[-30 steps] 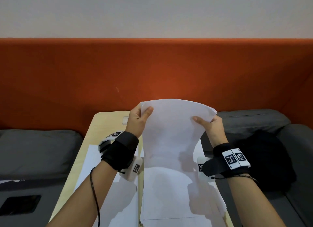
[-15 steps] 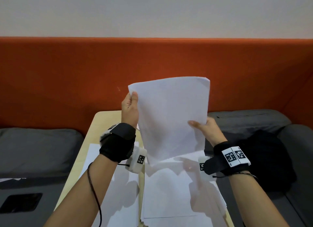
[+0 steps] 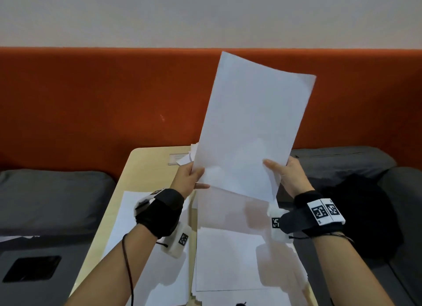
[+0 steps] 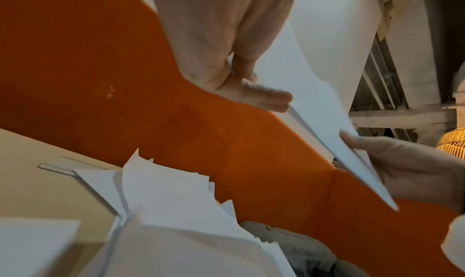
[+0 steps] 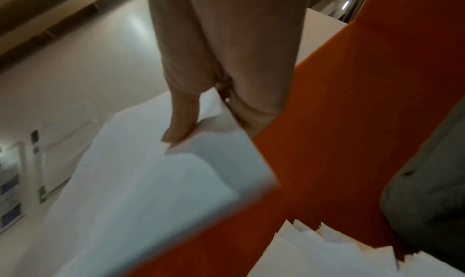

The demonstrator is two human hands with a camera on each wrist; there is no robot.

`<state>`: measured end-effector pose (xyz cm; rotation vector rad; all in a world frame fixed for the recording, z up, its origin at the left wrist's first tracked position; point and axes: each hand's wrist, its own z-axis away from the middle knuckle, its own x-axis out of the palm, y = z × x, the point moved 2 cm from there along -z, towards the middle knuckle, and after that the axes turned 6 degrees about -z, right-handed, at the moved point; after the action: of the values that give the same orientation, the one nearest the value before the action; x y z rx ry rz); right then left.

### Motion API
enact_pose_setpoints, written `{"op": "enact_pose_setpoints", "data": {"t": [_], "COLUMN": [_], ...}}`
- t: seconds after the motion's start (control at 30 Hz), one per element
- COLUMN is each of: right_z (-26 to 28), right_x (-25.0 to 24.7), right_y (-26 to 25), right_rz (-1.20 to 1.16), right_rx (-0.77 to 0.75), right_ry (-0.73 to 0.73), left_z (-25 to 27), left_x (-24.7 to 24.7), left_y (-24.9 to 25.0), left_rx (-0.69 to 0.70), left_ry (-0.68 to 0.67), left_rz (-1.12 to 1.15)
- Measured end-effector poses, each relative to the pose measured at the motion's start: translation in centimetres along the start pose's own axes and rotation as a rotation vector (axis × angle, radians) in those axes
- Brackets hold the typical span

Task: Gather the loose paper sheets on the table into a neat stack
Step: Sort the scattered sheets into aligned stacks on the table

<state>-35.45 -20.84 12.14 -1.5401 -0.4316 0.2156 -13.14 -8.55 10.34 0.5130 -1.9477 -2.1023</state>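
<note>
Held sheets [image 3: 249,132]: plain white, blank, upright, tilted toward 1 o'clock above table [image 3: 148,166]. Left hand [image 3: 187,180] pinches the lower-left corner; right hand [image 3: 288,176] grips the lower-right edge. Loose sheets [image 3: 228,257] lie fanned below at 6 o'clock.

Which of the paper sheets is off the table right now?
The upright sheet that the left hand and right hand pinch by its lower corners; the other sheets lie flat on the table.
</note>
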Motion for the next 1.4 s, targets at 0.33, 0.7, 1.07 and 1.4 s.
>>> {"op": "enact_pose_setpoints", "data": {"t": [0.33, 0.7, 1.07, 1.4], "right_z": [0.4, 2.3, 1.6, 1.6], "right_x": [0.2, 2.0, 4.8, 3.1], "right_y": [1.6, 4.9, 7.3, 11.8], "right_rz": [0.051, 0.234, 0.225, 0.977], "right_rx": [0.115, 0.27, 0.288, 0.52], "right_ry": [-0.134, -0.333, -0.194, -0.11], "left_z": [-0.1, -0.4, 1.7, 4.6], "left_x": [-1.2, -2.9, -4.6, -14.2], "left_y": [-0.1, 0.7, -3.6, -11.7], "left_rx": [-0.033, 0.027, -0.151, -0.499], "left_ry": [-0.055, 0.209, 0.164, 0.409], "left_rz": [0.031, 0.019, -0.131, -0.533]}}
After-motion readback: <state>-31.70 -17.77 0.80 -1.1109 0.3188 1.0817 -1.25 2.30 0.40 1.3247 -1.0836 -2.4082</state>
